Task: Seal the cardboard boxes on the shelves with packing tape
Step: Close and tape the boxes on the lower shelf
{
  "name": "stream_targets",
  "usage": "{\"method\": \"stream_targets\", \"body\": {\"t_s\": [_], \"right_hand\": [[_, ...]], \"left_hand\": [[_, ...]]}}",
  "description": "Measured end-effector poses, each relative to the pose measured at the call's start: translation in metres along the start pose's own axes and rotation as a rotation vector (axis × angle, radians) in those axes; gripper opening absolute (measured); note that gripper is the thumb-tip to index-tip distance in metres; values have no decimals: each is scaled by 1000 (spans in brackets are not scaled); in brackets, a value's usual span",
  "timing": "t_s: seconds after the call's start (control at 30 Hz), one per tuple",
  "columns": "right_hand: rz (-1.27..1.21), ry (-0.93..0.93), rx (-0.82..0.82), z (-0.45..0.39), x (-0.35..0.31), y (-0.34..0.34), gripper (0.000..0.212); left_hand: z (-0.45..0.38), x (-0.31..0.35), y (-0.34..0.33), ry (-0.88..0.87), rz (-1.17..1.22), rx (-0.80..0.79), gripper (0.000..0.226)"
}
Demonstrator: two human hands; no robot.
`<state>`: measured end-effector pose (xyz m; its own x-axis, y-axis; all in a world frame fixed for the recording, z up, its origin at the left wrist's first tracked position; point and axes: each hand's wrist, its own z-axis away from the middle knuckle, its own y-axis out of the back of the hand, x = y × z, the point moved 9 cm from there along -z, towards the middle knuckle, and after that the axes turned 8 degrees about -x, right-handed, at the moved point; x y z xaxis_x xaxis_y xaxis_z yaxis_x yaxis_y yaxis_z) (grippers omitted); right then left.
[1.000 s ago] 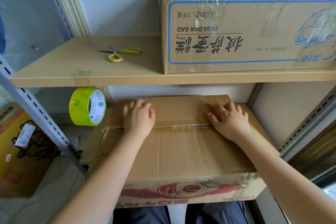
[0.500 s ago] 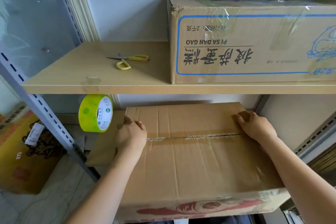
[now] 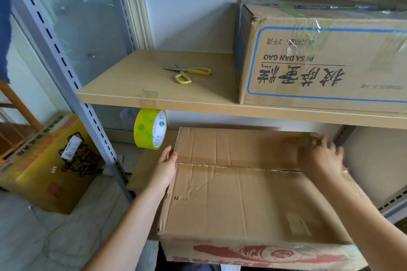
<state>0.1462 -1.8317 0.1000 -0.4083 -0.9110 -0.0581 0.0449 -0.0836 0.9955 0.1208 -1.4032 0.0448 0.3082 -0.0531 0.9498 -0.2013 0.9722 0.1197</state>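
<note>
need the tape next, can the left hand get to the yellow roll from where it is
Probably yes. The left hand rests at the left edge of the lower box, and the tape roll stands just up and to its left, under the upper shelf. Nothing shows in the gap between them.
</note>
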Motion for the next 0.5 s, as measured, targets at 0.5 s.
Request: {"method": "stream_targets", "body": {"t_s": [0.5], "right_hand": [[-1408,542,-578,165,-323,65,44]], "left_hand": [[43,123,77,-262,-145,-47,49]]}}
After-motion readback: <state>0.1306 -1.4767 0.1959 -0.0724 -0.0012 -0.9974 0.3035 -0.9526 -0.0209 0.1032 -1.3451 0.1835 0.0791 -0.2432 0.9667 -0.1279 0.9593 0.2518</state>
